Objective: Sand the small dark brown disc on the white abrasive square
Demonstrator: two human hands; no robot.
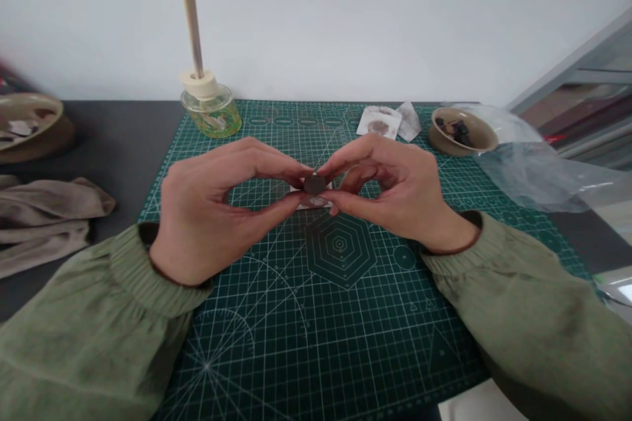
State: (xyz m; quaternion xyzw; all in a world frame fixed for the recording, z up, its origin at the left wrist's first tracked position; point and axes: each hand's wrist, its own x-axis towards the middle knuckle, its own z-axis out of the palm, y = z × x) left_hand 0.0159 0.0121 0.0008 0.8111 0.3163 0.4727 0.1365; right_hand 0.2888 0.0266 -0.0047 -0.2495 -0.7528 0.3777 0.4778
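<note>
A small dark brown disc [315,185] is pinched at the middle of the view, held upright with its round face toward me. My left hand [217,204] grips its left edge between thumb and forefinger. From the other side, my right hand [390,184] holds the right edge in a like pinch, its other fingers curled. Behind and just below the disc shows a small white packet [313,202], partly hidden by my fingers; I cannot tell whether they touch it.
A green cutting mat [340,342] covers the table. Toward the wall stand a reed diffuser [211,108], white packets [379,122] and a bowl with dark pieces [463,131]. Clear plastic [533,164] lies at right. Another bowl [34,138] and a brown cloth [49,214] are at left.
</note>
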